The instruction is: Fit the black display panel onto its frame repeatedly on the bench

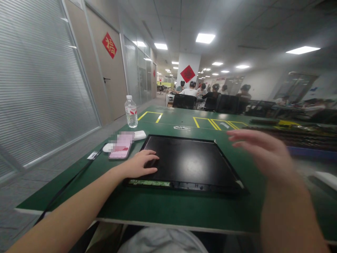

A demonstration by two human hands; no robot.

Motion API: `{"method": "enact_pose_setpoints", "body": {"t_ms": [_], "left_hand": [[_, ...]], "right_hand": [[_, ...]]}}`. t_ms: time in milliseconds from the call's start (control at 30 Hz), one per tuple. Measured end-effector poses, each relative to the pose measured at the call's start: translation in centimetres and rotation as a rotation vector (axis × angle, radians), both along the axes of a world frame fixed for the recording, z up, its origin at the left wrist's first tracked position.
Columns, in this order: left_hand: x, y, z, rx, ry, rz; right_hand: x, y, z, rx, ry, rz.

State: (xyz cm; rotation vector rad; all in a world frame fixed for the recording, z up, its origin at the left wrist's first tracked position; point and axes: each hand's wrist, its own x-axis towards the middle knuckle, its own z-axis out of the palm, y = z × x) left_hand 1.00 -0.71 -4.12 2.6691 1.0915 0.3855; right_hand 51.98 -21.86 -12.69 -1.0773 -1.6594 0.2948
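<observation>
A flat black panel (192,161) lies on the green table (163,207) in front of me, with a green circuit strip (149,182) along its near edge. My left hand (140,164) rests on the panel's near left corner, fingers curled loosely on its surface. My right hand (263,151) hovers in the air above the panel's right side, blurred, fingers spread and holding nothing.
A phone (120,147) and a white oblong object (139,135) lie left of the panel, a black cable (71,182) runs off the table's left edge. A water bottle (131,111) stands further back. Dark trays (302,138) sit at right. Several people sit at far desks.
</observation>
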Motion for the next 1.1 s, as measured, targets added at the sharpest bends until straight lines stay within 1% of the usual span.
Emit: {"method": "enact_pose_setpoints", "body": {"t_ms": [33,67,100,133,167,200,233,300,367,500,567,700,900,967,1100], "left_hand": [[0.0,0.0,0.0,0.006,0.0,0.001],[0.0,0.0,0.1,0.01,0.003,0.003],[0.0,0.0,0.1,0.01,0.007,0.008],[0.0,0.0,0.2,0.005,0.015,0.013],[0.0,0.0,0.2,0.0,0.022,0.018],[0.0,0.0,0.3,-0.003,0.027,0.02],[-0.1,-0.1,0.3,-0.001,0.028,0.019],[-0.1,-0.1,0.4,0.016,0.02,0.015],[-0.3,-0.2,0.5,0.035,0.01,0.016],[-0.6,-0.2,0.7,0.04,0.01,0.03],[-0.7,-0.1,0.7,0.04,0.012,0.039],[-0.7,0.1,0.5,0.042,0.026,0.065],[-0.7,0.1,-0.1,0.034,0.001,0.066],[-0.7,0.2,-0.2,0.027,0.009,0.067],[-0.7,0.3,-0.6,0.035,-0.003,0.06]], "right_hand": [[-1.6,4.3,4.0,-0.088,-0.043,-0.063],[-3.1,8.3,7.4,-0.188,-0.094,-0.133],[-4.4,11.9,10.0,-0.277,-0.14,-0.195],[-5.4,14.6,11.7,-0.327,-0.178,-0.255],[-6.0,16.5,12.5,-0.375,-0.226,-0.307],[-6.2,17.4,12.6,-0.439,-0.303,-0.322],[-6.2,17.7,12.3,-0.498,-0.353,-0.313],[-5.7,16.9,11.2,-0.581,-0.406,-0.285],[-5.3,15.5,10.5,-0.639,-0.443,-0.228],[-5.3,14.1,11.0,-0.778,-0.577,-0.031],[-5.5,14.0,11.2,-0.841,-0.648,0.024],[-5.6,14.2,11.0,-0.899,-0.731,0.026],[-5.9,14.4,10.6,-0.935,-0.774,-0.023],[-5.9,14.4,10.5,-0.957,-0.78,-0.042],[-5.8,14.4,10.3,-0.971,-0.741,-0.024]]}}
